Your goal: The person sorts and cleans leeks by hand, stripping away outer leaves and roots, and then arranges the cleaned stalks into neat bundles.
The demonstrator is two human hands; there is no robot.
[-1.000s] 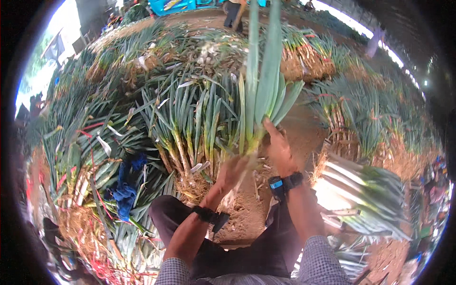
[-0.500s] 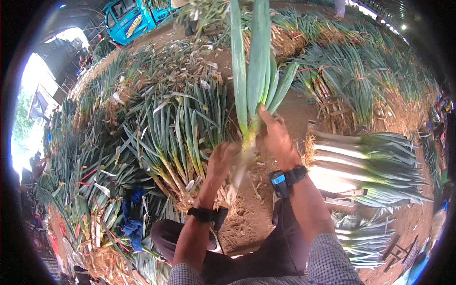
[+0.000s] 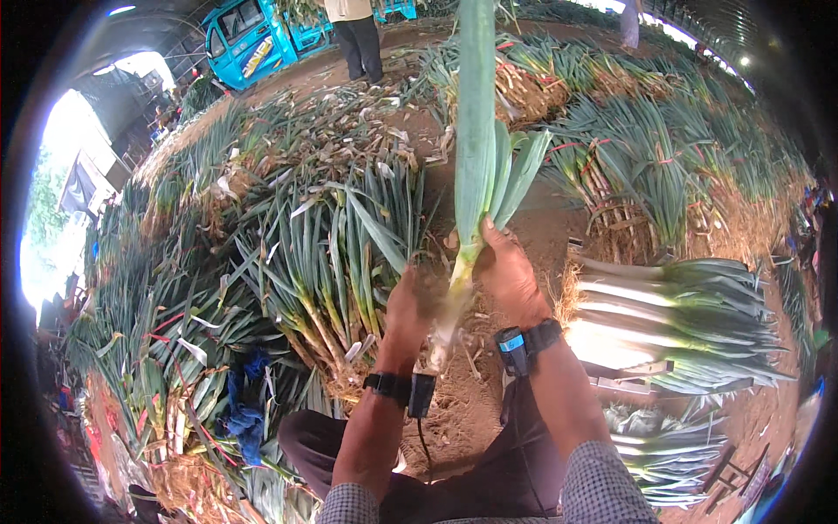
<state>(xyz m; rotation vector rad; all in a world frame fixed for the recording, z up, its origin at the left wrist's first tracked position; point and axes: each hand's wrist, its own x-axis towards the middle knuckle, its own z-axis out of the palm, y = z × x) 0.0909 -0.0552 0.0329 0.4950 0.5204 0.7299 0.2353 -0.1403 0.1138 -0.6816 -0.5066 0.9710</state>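
Observation:
A large green onion (image 3: 476, 131) stands tall in front of me, leaves up and pale root end down. Closed around it where leaves meet stalk is my right hand (image 3: 509, 271), thumb against the base of the leaves. My left hand (image 3: 406, 314), slightly blurred, is closed beside the stalk, to its left. A long loose leaf (image 3: 377, 229) slants up and left from those fingers, apart from the onion. To the right, trimmed green onions (image 3: 637, 297) with white stalks lie side by side on a low wooden rack (image 3: 624, 382).
Untrimmed onions (image 3: 323, 262) stand in a pile to the left, near blue cloth (image 3: 246, 410). Tied bundles (image 3: 628, 166) spread at back right; another stack (image 3: 668, 445) lies at lower right. Farther off are a person (image 3: 356, 35) and a blue three-wheeled truck (image 3: 253, 44).
One tall leaf has come off the left side of the onion and now trails from my left hand. That hand has moved slightly down and left. A standing person shows more fully behind.

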